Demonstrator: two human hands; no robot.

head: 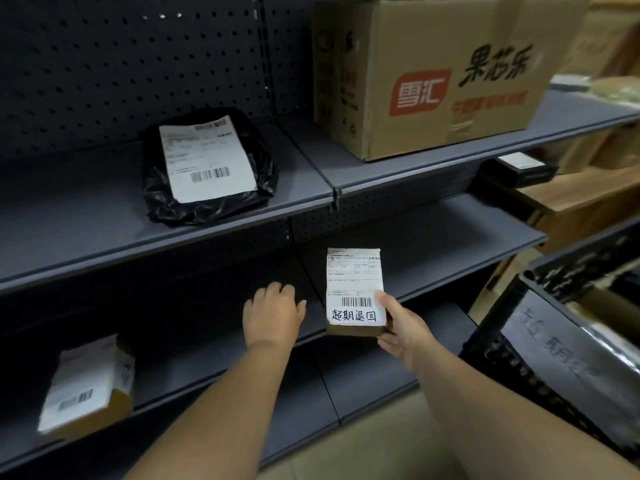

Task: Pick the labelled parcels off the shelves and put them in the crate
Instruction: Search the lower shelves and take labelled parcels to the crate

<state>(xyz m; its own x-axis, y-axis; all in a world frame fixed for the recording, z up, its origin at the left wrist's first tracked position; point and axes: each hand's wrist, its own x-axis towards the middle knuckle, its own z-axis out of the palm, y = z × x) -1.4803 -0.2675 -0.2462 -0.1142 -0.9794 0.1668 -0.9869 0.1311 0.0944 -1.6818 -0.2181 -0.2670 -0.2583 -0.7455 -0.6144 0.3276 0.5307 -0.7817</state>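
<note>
Cardboard parcel sits in our right hand, whose grip pinches its lower corner above the middle shelf; our left hand hangs empty. We should carry it level, rightward into the black crate.

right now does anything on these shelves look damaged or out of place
The small carton on the bottom shelf lies tilted, with a flap standing open at its upper right. The black bag parcel is crumpled but looks intact. The box in the right hand looks fine.
</note>
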